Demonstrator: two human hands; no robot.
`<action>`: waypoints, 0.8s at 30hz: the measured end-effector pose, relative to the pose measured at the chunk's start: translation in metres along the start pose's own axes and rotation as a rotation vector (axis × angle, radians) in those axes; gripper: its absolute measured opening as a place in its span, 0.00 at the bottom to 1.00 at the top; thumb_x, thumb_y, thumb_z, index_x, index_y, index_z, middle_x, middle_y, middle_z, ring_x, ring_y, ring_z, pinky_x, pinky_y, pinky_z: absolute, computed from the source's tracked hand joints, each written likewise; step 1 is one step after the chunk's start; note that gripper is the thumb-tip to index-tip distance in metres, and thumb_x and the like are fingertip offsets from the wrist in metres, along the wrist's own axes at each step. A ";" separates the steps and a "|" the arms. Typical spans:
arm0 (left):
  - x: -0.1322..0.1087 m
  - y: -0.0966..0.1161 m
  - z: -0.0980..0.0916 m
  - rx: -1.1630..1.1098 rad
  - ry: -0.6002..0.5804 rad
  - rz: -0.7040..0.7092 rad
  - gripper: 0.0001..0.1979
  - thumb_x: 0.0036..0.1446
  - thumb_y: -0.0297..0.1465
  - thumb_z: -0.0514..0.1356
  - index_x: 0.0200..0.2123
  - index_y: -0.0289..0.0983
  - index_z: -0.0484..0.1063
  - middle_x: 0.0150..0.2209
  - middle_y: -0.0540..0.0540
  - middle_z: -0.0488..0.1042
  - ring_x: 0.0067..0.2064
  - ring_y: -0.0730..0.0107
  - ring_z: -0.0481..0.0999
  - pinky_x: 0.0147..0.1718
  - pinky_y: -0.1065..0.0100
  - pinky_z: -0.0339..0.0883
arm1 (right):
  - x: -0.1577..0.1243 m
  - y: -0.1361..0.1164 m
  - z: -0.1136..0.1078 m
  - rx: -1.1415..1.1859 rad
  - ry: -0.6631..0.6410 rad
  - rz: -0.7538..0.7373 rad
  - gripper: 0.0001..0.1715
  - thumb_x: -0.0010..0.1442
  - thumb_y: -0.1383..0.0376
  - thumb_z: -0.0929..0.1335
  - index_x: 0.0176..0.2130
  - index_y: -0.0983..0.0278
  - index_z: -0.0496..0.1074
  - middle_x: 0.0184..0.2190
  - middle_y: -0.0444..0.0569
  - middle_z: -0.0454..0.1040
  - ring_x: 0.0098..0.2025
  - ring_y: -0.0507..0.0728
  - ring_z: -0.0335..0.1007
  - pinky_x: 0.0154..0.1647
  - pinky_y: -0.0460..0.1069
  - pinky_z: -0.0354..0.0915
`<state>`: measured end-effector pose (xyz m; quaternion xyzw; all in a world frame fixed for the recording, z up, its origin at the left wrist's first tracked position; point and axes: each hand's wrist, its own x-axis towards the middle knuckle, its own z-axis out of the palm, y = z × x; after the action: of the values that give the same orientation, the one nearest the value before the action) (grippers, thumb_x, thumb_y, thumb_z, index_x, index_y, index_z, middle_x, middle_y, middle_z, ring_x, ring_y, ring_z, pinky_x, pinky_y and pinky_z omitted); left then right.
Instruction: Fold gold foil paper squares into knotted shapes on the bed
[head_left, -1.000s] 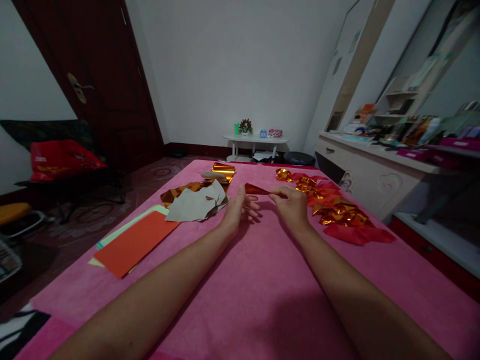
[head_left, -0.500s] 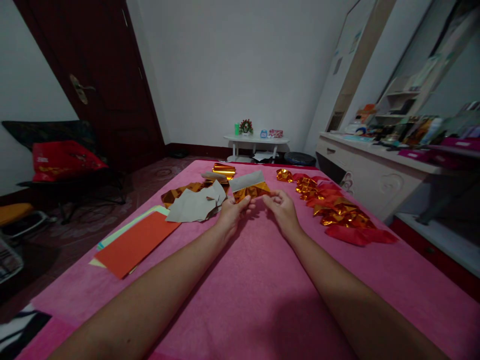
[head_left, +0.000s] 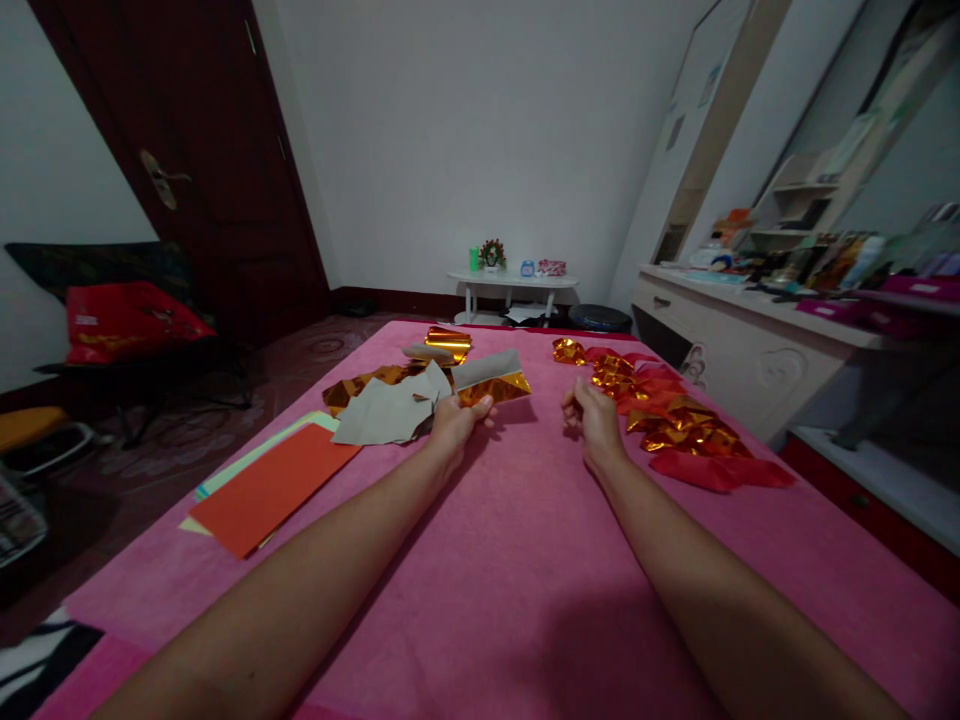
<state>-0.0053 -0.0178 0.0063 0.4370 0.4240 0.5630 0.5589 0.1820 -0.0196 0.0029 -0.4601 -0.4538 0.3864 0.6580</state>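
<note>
My left hand pinches a sheet of gold foil paper between thumb and fingers. Its upper part shows a grey backing, and its lower part is shiny gold. To the right, apart from the sheet, my right hand is closed with curled fingers; whatever it may hold is hidden. Torn grey-backed paper pieces lie just left of my left hand, over more gold foil. Beyond my right hand runs a row of crumpled gold foil pieces and red pieces.
Orange paper lies on pale sheets at the left of the pink-covered table. A gold foil roll sits at the far edge. A white side table stands by the wall, a cluttered dresser on the right.
My right hand has let go of the foil paper and moved right. My left hand has shifted slightly left with the sheet still in it.
</note>
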 end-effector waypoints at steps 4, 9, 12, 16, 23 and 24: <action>-0.006 0.000 0.004 0.081 -0.092 -0.048 0.11 0.44 0.33 0.67 0.24 0.30 0.72 0.17 0.47 0.72 0.15 0.81 0.64 0.14 0.76 0.52 | -0.002 0.000 0.005 -0.055 -0.176 -0.002 0.23 0.48 0.46 0.69 0.27 0.64 0.67 0.19 0.42 0.66 0.17 0.48 0.60 0.15 0.43 0.54; -0.011 0.001 0.010 0.157 -0.253 -0.063 0.19 0.52 0.41 0.61 0.23 0.29 0.71 0.18 0.44 0.73 0.16 0.77 0.69 0.14 0.77 0.51 | -0.006 0.004 0.013 -0.220 -0.149 -0.118 0.19 0.47 0.53 0.72 0.23 0.65 0.66 0.13 0.39 0.63 0.14 0.47 0.54 0.13 0.42 0.48; -0.010 0.001 0.010 0.168 -0.221 -0.045 0.19 0.55 0.41 0.58 0.22 0.30 0.68 0.16 0.46 0.71 0.15 0.77 0.68 0.14 0.77 0.50 | -0.005 0.006 0.011 -0.234 -0.120 -0.107 0.18 0.47 0.55 0.71 0.22 0.64 0.65 0.12 0.38 0.62 0.14 0.47 0.53 0.13 0.43 0.46; -0.006 -0.004 0.009 0.159 -0.161 -0.027 0.19 0.56 0.40 0.56 0.21 0.32 0.66 0.13 0.49 0.68 0.14 0.77 0.66 0.15 0.75 0.54 | -0.006 0.004 0.011 -0.269 -0.112 -0.102 0.18 0.50 0.55 0.69 0.20 0.64 0.63 0.11 0.38 0.60 0.13 0.46 0.50 0.13 0.43 0.44; -0.001 -0.010 0.006 0.159 -0.112 0.014 0.26 0.59 0.47 0.48 0.27 0.31 0.70 0.17 0.44 0.72 0.14 0.74 0.67 0.13 0.74 0.53 | -0.006 0.004 0.011 -0.328 -0.103 -0.145 0.19 0.53 0.56 0.66 0.19 0.63 0.60 0.10 0.38 0.58 0.12 0.47 0.51 0.13 0.44 0.45; -0.001 -0.010 0.004 0.158 -0.108 0.043 0.27 0.59 0.49 0.48 0.30 0.30 0.71 0.19 0.43 0.73 0.15 0.74 0.68 0.13 0.74 0.52 | -0.005 0.004 0.009 -0.348 -0.096 -0.146 0.19 0.53 0.56 0.66 0.19 0.63 0.60 0.10 0.38 0.58 0.12 0.47 0.51 0.13 0.44 0.46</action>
<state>0.0015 -0.0185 -0.0023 0.5182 0.4269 0.5155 0.5324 0.1710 -0.0210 -0.0009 -0.5137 -0.5768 0.2748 0.5727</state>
